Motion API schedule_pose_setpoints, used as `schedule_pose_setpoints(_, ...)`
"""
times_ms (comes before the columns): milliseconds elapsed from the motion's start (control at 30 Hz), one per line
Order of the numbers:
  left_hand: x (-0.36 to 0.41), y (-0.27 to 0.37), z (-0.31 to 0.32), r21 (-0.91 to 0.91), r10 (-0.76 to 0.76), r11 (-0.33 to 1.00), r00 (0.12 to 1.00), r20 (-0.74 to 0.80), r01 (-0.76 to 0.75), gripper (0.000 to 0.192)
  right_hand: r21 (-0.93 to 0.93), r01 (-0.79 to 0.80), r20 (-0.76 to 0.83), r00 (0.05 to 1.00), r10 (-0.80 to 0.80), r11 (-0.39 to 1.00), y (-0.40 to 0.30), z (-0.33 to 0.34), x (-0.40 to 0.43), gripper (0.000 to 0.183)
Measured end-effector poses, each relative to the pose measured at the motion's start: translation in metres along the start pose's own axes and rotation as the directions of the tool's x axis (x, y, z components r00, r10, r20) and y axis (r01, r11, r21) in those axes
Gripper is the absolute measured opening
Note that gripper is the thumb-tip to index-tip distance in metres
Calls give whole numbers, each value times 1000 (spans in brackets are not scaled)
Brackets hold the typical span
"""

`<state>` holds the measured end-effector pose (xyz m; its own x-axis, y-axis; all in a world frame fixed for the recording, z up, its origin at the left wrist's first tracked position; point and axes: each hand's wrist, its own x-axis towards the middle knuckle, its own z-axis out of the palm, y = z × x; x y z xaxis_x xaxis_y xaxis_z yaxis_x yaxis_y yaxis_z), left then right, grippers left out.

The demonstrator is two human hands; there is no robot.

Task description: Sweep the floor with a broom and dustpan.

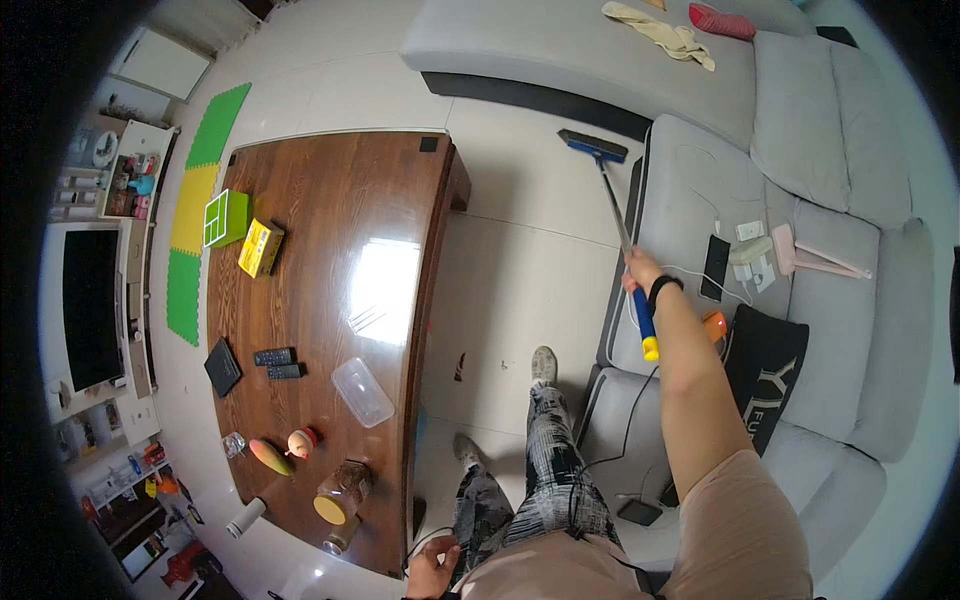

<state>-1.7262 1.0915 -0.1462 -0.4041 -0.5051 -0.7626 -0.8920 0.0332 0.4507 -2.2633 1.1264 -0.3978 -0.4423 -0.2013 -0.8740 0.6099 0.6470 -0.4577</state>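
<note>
My right hand (pixel 641 271), with a black band at the wrist, grips the pole of a floor brush (pixel 615 199) just above its blue and yellow handle end. The brush's blue head (pixel 595 146) with dark bristles rests on the pale tiled floor, near the corner where the two sofa parts meet. My left hand (pixel 433 566) hangs low at the bottom edge, beside the near end of the wooden coffee table (pixel 315 187). Its fingers are curled and a dark cable passes close by; whether it holds anything is hidden.
The grey sofa (pixel 832 382) bears a black bag (pixel 765 367), a phone (pixel 715 268), chargers with cables and a cream cloth (pixel 664 34). On the table are a green organizer (pixel 227 217), a yellow box (pixel 261 248), remotes (pixel 275 357), a plastic container (pixel 363 392) and a jar (pixel 343 491).
</note>
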Motion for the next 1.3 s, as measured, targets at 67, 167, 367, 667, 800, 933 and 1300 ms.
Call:
schedule_pose_setpoints(67,-9,-7,-2,-3,-28,1000,998,54,28,19,-47,67,-27,997,-69,997,45,8,-19,13)
schedule_pose_setpoints(167,-15,-45,-2,29,99,995,995,25,-100,19,-52,63,-39,997,-65,997,124,14,-60,22)
schedule_pose_setpoints(367,-36,-136,-11,-69,200,977,980,-18,-201,19,194,-277,46,961,274,941,264,64,-215,44)
schedule_pose_setpoints(667,-106,-227,-58,-179,291,935,951,-109,-306,23,348,-495,338,858,386,796,406,112,-443,26)
schedule_pose_setpoints(800,-130,-264,-57,-235,191,948,975,-110,-212,22,330,-464,482,831,276,822,404,114,-503,20)
schedule_pose_setpoints(933,-150,-301,-37,-294,125,940,977,-174,-172,24,106,-268,378,902,210,958,389,125,-504,42)
schedule_pose_setpoints(1300,-221,-331,49,-173,-53,984,995,-82,39,23,-127,253,202,953,-225,959,261,209,-248,24)
